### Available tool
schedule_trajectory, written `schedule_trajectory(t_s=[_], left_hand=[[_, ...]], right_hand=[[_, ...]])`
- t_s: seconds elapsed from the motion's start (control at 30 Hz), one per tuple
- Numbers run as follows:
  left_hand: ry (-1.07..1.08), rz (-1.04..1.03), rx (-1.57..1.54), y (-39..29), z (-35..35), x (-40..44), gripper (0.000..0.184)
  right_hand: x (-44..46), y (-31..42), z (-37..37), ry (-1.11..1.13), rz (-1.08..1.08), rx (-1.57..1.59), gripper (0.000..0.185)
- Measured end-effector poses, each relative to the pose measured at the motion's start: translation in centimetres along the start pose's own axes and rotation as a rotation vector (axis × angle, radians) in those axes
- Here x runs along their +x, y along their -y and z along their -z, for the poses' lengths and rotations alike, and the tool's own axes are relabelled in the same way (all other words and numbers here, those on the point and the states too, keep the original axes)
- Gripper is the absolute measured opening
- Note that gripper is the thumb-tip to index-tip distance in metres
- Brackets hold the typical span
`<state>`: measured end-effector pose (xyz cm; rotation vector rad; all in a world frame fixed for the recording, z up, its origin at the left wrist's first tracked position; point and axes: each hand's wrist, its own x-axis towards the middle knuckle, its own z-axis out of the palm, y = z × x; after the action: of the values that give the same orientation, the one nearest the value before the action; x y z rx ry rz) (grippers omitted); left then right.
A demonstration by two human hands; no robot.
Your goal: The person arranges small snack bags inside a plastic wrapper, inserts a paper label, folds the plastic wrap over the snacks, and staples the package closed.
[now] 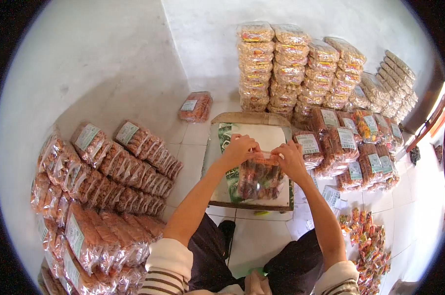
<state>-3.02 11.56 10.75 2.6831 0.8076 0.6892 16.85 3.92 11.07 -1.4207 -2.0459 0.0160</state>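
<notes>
A clear plastic bag (261,181) filled with dark reddish-brown pieces lies on a small low table (216,189) between my knees. At the bag's far end, my left hand (241,150) pinches the left side of its top edge. My right hand (287,156) pinches the same edge on the right, a short way apart, so the plastic stretches between them. Beneath the bag, the tabletop carries a white sheet with a green printed strip (226,136). The fingertips partly hide the bag's mouth.
Stacked brown snack packs (104,182) rise at the left. Tall stacks of pale yellow packs (257,69) stand by the back wall. Labelled brown packs (343,142) sit right of the table, near a pile of small colourful packets (367,241). One pack (195,107) lies alone behind.
</notes>
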Motion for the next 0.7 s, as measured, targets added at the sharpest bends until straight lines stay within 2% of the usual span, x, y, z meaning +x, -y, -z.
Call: schedule_trajectory(t_s=[0.1, 0.17, 0.23, 0.3, 0.4, 0.47, 0.5, 0.57, 0.6, 0.67, 0.7], left_hand=[[-0.09, 0.002, -0.045, -0.2, 1.1, -0.1, 0.021], [0.043, 0.001, 0.005, -1.0, 1.8, -0.8, 0.013], [0.087, -0.007, 0.03, -1.5, 0.4, -2.2, 0.012], [0.135, -0.016, 0.055, -2.4, -0.5, -3.6, 0.011], [0.167, -0.026, 0.088, -4.5, -1.2, -6.0, 0.021], [-0.161, 0.117, -0.027, -7.3, -1.8, -8.5, 0.031], [-0.263, 0.194, -0.116, -8.1, -2.8, -9.6, 0.038], [-0.196, 0.769, -0.785, -9.6, -6.8, -12.4, 0.039], [-0.194, 0.767, -0.783, -10.6, -7.3, -12.8, 0.039], [0.105, 1.536, -1.717, -12.4, -8.1, -13.4, 0.033], [0.097, 1.542, -1.722, -12.0, -9.5, -13.7, 0.033]], right_hand=[[1.1, 0.6, 1.0, -0.065, 0.068, -0.038, 0.011], [-0.2, 0.8, 0.2, -0.056, 0.088, -0.114, 0.011], [-2.0, 1.2, -0.8, -0.043, 0.111, -0.188, 0.011], [-4.2, 2.0, -1.5, -0.096, 0.063, -0.091, 0.011], [-6.6, 3.3, -2.2, -0.114, 0.058, -0.102, 0.009], [-8.5, 4.1, -2.5, -0.092, 0.042, -0.136, 0.008], [-9.4, 4.3, -2.8, -0.076, 0.035, -0.166, 0.008], [-11.4, 4.6, -4.0, -0.087, 0.028, -0.166, 0.009], [-12.1, 5.0, -4.3, -0.089, 0.034, -0.161, 0.01], [-13.5, 5.3, -4.9, -0.104, 0.069, -0.164, 0.013], [-14.1, 5.4, -5.1, -0.097, 0.063, -0.179, 0.012]])
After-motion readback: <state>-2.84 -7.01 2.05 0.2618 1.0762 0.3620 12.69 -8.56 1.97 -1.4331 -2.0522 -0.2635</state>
